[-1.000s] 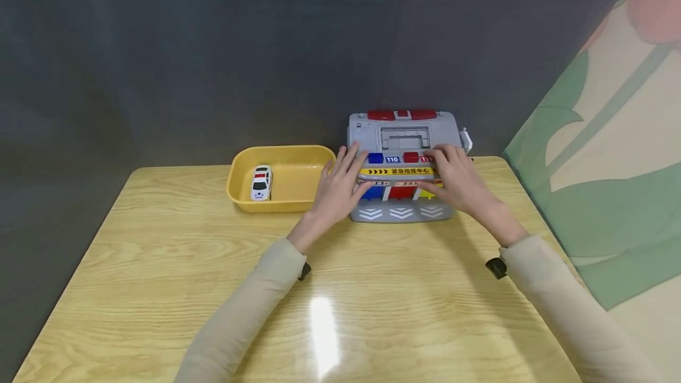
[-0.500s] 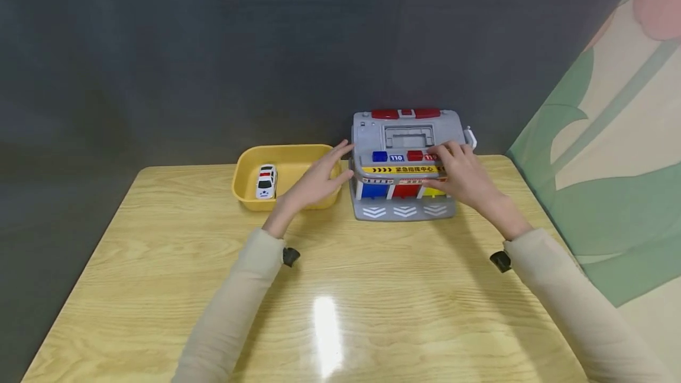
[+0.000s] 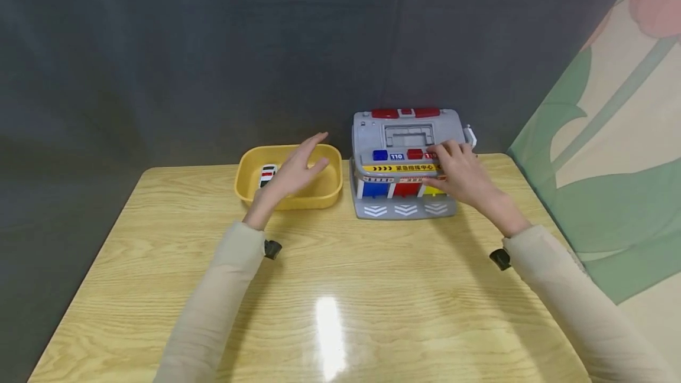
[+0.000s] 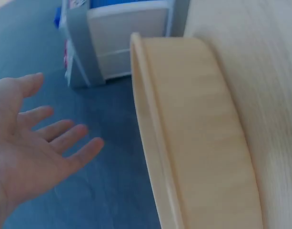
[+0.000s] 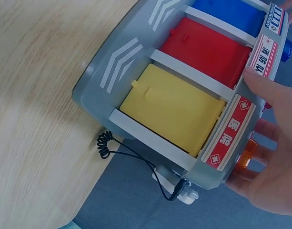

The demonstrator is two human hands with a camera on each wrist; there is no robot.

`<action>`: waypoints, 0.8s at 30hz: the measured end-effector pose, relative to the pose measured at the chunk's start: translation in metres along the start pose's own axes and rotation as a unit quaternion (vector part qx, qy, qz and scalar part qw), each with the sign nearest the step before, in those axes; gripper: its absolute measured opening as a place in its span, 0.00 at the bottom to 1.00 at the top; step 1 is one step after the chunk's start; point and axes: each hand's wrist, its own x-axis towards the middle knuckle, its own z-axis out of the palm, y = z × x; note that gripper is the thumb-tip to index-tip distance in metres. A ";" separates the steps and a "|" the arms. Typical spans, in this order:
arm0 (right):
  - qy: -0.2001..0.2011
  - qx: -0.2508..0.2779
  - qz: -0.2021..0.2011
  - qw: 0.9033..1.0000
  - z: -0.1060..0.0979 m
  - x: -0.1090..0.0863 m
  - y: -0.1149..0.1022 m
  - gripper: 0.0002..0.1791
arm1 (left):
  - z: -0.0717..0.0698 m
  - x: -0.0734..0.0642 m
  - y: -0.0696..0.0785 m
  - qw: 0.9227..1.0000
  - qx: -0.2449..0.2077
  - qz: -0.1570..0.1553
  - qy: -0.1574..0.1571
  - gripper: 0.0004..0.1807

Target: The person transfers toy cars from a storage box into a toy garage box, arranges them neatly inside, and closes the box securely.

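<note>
A grey toy garage [image 3: 444, 129] with blue, red and yellow doors stands at the back of the table. My right hand [image 3: 465, 176] holds its front right roof edge, fingers on top and thumb against the front. The right wrist view shows the thumb by the sign strip, near the lowered yellow door [image 5: 172, 109]. My left hand [image 3: 295, 175] hangs over the yellow tray [image 3: 324, 198] with fingers spread and nothing in them. Inside the tray lies a white toy police car [image 3: 266, 174], partly covered by that hand.
The wooden table [image 3: 393, 288] meets a dark curtain [image 3: 266, 58] at the back. On the garage's right side hangs a white piece with a coiled black cord [image 5: 104, 143]. A wall with a flower picture [image 3: 617, 164] borders the right.
My left hand has let go of the garage's left side and moved left over the tray. The right hand keeps its place on the roof edge.
</note>
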 end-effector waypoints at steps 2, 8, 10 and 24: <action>0.003 0.000 -0.003 1.000 0.001 0.001 0.000 0.37 | 0.008 0.003 0.003 1.000 0.024 0.015 -0.003 0.35; 0.006 0.004 -0.010 1.000 0.004 0.004 0.000 0.36 | 0.039 0.013 0.021 0.996 0.086 0.029 -0.020 0.44; 0.010 0.007 -0.010 1.000 0.005 0.004 -0.001 0.36 | 0.049 0.017 0.028 0.992 0.117 0.035 -0.030 0.44; 0.043 0.010 -0.017 0.999 0.006 -0.001 -0.004 0.36 | 0.076 0.027 0.047 0.965 0.256 0.048 -0.025 0.37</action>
